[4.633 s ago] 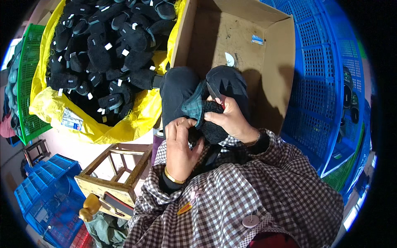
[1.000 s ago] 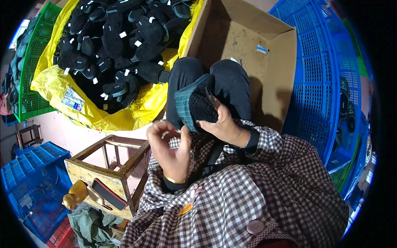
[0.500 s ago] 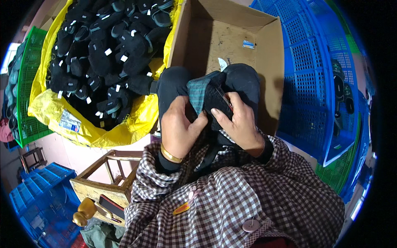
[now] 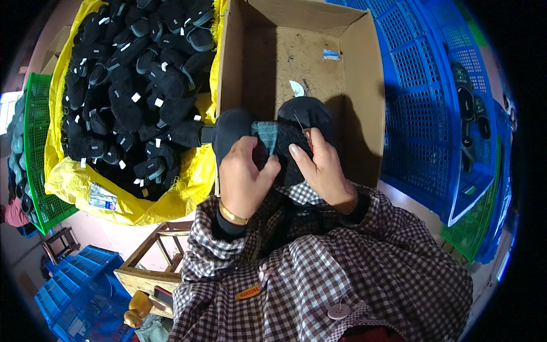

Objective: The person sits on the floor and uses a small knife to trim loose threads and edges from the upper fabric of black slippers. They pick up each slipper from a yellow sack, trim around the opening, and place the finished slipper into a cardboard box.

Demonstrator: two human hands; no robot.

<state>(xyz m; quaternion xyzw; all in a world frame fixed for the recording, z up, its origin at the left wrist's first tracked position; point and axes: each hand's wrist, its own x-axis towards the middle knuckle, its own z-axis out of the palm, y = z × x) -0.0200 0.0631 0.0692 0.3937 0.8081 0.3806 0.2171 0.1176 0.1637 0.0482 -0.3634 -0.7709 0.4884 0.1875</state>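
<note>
A dark, fuzzy slipper (image 4: 290,139) with a teal plaid panel lies between my hands, over my knees. My left hand (image 4: 245,176) is closed on its plaid edge, thumb and fingers pinching it. Against the slipper's other side, my right hand (image 4: 322,171) is closed round a small tool (image 4: 308,137) with a thin metal point and a bit of red showing. Fingers cover most of this tool, so its exact kind is hidden. My right thumb presses toward the fuzzy surface. Part of the slipper is hidden by both hands.
Left of my knees, a yellow sack (image 4: 131,214) holds many black slippers (image 4: 128,97) with white tags. A cardboard box (image 4: 362,68) with scraps stands ahead. Blue crates (image 4: 419,114) rise at right; a green crate (image 4: 40,148), wooden stool (image 4: 151,276) and blue crate (image 4: 85,285) are left.
The view has shifted slightly. The slipper sits flatter between my hands, its plaid panel showing smaller, and the tool's thin point now shows above my right hand. Both hands keep their hold.
</note>
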